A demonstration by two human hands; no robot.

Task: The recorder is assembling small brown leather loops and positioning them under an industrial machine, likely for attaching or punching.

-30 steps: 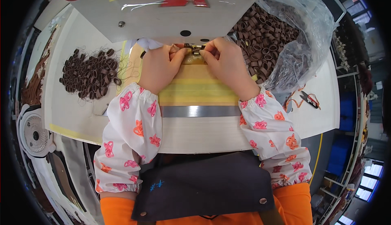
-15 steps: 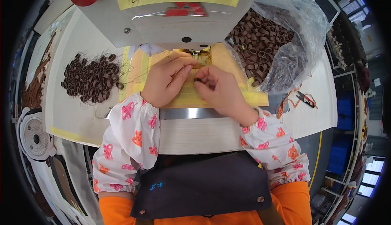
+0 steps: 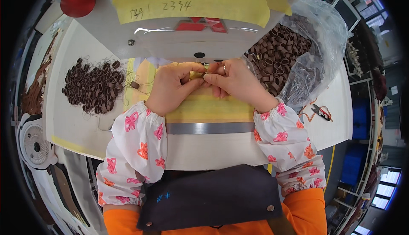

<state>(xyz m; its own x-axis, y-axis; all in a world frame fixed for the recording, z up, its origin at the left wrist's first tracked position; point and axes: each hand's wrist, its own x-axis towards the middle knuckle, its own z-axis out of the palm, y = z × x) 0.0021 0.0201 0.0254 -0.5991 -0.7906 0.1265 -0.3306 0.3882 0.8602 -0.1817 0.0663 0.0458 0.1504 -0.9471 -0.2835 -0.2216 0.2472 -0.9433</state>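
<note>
My left hand (image 3: 170, 86) and my right hand (image 3: 240, 82) meet fingertip to fingertip, just in front of the sewing machine's head (image 3: 170, 43). Pinched between them is a small dark brown loop (image 3: 205, 74), mostly hidden by the fingers. The needle area behind the fingertips is largely covered. To the left of my left hand, a single brown loop (image 3: 134, 84) lies on the yellow-taped work surface (image 3: 208, 112). Beyond it spreads a pile of brown loops (image 3: 96, 86) with loose thread ends.
At the right, a clear plastic bag (image 3: 328, 35) stands full of brown loops (image 3: 277, 56). Thread snips (image 3: 321, 112) lie at the table's right side. A red button (image 3: 78, 1) sits on the machine's upper left. A white fan (image 3: 37, 143) stands off the table's left edge.
My right hand has moved up to join the left, and both now pinch the loop. A lone loop now lies beside the left pile. The view has shifted slightly.
</note>
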